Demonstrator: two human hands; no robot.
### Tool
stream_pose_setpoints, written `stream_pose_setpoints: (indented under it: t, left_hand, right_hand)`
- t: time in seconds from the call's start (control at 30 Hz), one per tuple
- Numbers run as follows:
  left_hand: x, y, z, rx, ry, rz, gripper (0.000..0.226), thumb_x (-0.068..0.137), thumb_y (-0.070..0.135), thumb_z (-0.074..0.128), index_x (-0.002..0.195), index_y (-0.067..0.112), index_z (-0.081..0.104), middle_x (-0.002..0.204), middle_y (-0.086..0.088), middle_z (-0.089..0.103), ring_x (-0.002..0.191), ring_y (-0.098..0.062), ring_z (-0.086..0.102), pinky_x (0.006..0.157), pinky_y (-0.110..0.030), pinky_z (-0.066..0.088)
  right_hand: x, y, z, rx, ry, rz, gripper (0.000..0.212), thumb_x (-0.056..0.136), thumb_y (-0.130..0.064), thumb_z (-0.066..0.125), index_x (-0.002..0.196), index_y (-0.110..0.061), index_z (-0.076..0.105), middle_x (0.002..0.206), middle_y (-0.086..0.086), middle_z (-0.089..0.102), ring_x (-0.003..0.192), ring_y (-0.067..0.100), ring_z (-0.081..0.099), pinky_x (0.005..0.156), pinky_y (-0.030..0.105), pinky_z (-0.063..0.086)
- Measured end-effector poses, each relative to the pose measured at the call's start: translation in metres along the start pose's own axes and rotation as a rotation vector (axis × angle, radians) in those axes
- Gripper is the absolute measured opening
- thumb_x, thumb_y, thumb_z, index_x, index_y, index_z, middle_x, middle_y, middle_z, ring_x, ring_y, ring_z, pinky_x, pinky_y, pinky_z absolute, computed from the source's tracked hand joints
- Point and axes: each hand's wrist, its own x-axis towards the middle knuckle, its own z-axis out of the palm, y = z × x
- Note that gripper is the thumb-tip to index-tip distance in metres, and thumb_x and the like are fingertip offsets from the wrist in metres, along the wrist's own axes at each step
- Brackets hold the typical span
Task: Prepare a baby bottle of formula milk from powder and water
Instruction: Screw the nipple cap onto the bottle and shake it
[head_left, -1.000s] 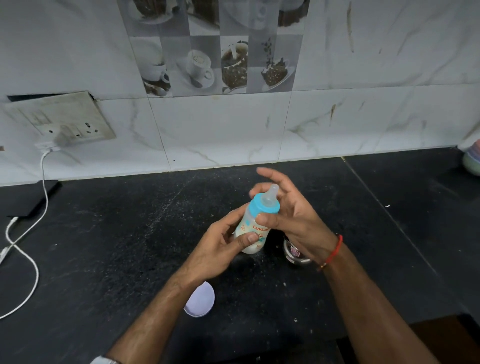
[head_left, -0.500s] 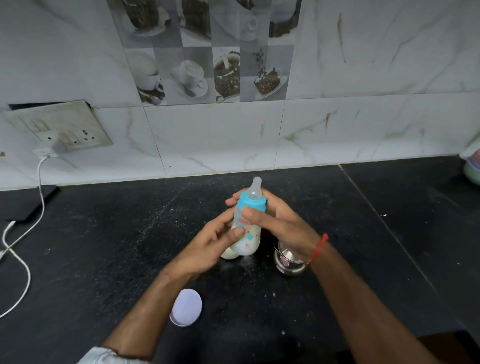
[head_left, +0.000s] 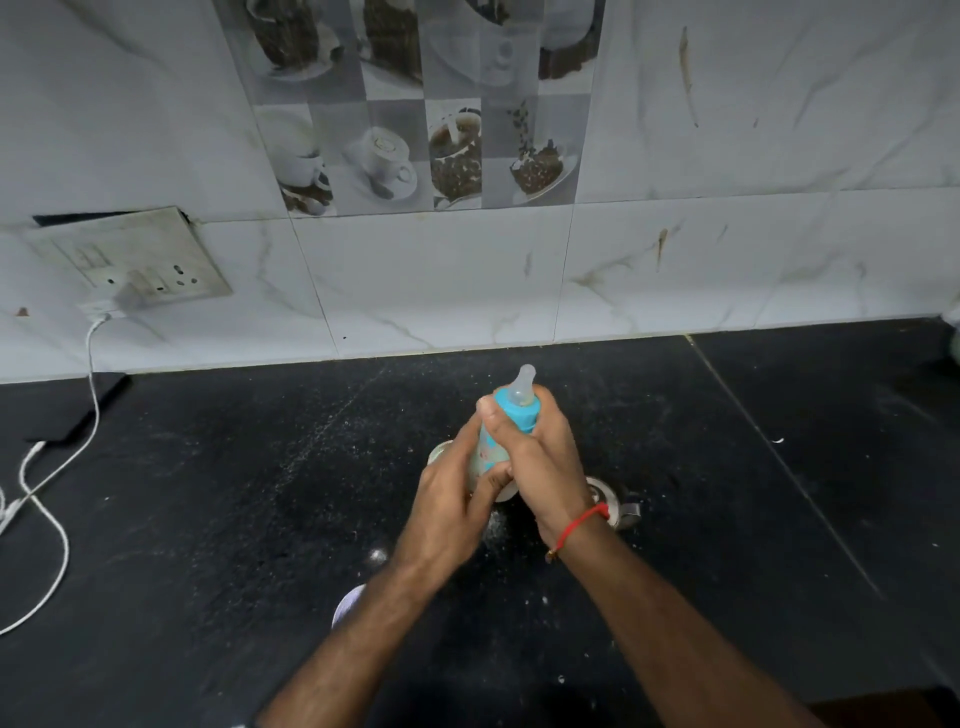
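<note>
A baby bottle (head_left: 511, 415) with a blue collar and a clear teat stands nearly upright above the black counter, its pale printed body mostly covered by my fingers. My left hand (head_left: 452, 493) wraps the lower body from the left. My right hand (head_left: 540, 457) grips the upper body and collar from the right, a red thread on its wrist. A small steel container (head_left: 613, 501) sits on the counter just behind my right wrist, partly hidden. A round white lid (head_left: 348, 603) lies flat under my left forearm. White powder specks are scattered around it.
The black stone counter (head_left: 234, 519) runs to a marble-tiled wall. A white charger cable (head_left: 52, 519) hangs from the wall socket (head_left: 135, 265) at the left, beside a dark flat object (head_left: 67, 410). A pale object (head_left: 955, 332) shows at the far right edge.
Both hands have closed more tightly around the bottle, and my right hand has wrapped fully over its collar. The bottle has come more upright, and the view has tilted up toward the wall.
</note>
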Motion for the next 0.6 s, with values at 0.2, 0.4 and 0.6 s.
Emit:
stream_pose_setpoints:
  t: [0.2,0.4,0.6]
  left_hand:
    - [-0.002,0.005,-0.009,-0.208,0.109,-0.093,0.085,0.068,0.064,0.087,0.139,0.037,0.05,0.133,0.027,0.065,0.119,-0.004,0.068,0.089,-0.02,0.057]
    - [-0.005,0.014,-0.027,-0.29,0.302,-0.072,0.085,0.07,0.063,0.082,0.141,0.054,0.037,0.152,0.03,0.038,0.138,-0.007,0.05,0.093,-0.029,0.059]
    - [-0.006,0.017,-0.038,-0.219,0.303,-0.081,0.05,0.085,0.057,0.067,0.132,0.046,0.055,0.149,0.015,0.052,0.131,-0.009,0.057,0.085,-0.013,0.051]
  right_hand:
    - [0.009,-0.019,-0.036,0.0,-0.382,-0.035,0.038,0.087,-0.017,0.08,0.119,-0.008,0.061,0.119,0.013,0.071,0.106,0.024,0.071,0.093,0.042,0.058]
    - [0.031,-0.037,-0.05,0.447,0.257,-0.175,0.039,0.088,-0.034,0.077,0.114,-0.009,0.062,0.106,0.015,0.074,0.096,0.027,0.071,0.073,0.04,0.058]
    - [0.035,-0.032,-0.038,0.288,0.156,-0.096,0.039,0.082,-0.042,0.078,0.104,-0.012,0.066,0.096,0.013,0.075,0.085,0.021,0.072,0.069,0.042,0.062]
